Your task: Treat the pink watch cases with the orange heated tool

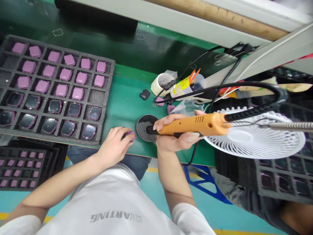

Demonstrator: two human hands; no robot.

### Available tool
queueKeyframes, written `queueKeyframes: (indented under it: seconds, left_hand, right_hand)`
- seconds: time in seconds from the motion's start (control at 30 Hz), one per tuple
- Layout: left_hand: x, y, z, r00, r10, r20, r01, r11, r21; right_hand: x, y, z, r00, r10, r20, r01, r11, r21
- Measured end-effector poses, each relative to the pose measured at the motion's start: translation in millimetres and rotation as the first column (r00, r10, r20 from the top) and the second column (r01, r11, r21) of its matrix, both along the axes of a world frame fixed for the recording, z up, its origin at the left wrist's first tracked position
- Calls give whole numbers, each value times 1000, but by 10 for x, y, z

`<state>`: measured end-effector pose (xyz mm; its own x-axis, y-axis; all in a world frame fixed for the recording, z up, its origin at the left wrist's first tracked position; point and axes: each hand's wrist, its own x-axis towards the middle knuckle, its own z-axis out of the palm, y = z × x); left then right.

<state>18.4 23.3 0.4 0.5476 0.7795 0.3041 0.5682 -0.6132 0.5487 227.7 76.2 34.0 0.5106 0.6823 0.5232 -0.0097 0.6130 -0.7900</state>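
Note:
My right hand [179, 140] is wrapped round an orange electric screwdriver [193, 125], which lies nearly level and points left. The black front end reaches over a round, dark, dotted disc [146, 127] on the green table; the very tip is hard to make out. Beside that disc, my left hand [116, 143] holds a purple watch case [132, 134] near the table's front edge, mostly covered by the fingers. Left of this hand stands a grey foam tray [111, 81] of purple watch cases, some with dark screens facing up.
A black watch case [145, 94] lies behind the disc. Farther right are a tape roll [160, 83], a cup with a yellow label [182, 88] and a white fan grille [254, 137]. The screwdriver's black cable [254, 85] loops over the right side. Another person's sleeve [254, 202] shows lower right.

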Motion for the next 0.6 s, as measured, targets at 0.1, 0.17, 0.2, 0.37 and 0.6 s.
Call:
queueKeyframes:
  seconds: [0.1,0.17,0.2,0.37,0.6]
  left_hand:
    - [-2,-1,-58,1000,-4,29,3,1000,9]
    - [0,-2,-84,999,-4,40,3,1000,10]
    - [2,-3,-91,999,-3,45,3,1000,9]
    - [14,-7,-91,998,-2,56,2,1000,7]
    - [16,-5,-79,999,-5,48,3,1000,25]
  right_hand:
    - [9,-10,-4,1000,6,1,-6,1000,3]
    - [9,-17,-4,1000,10,5,-10,1000,3]
    - [8,-21,-3,1000,12,6,-12,1000,3]
    - [1,-39,-1,1000,19,4,-19,1000,5]
    - [-5,-27,1,1000,-2,7,2,1000,-14]
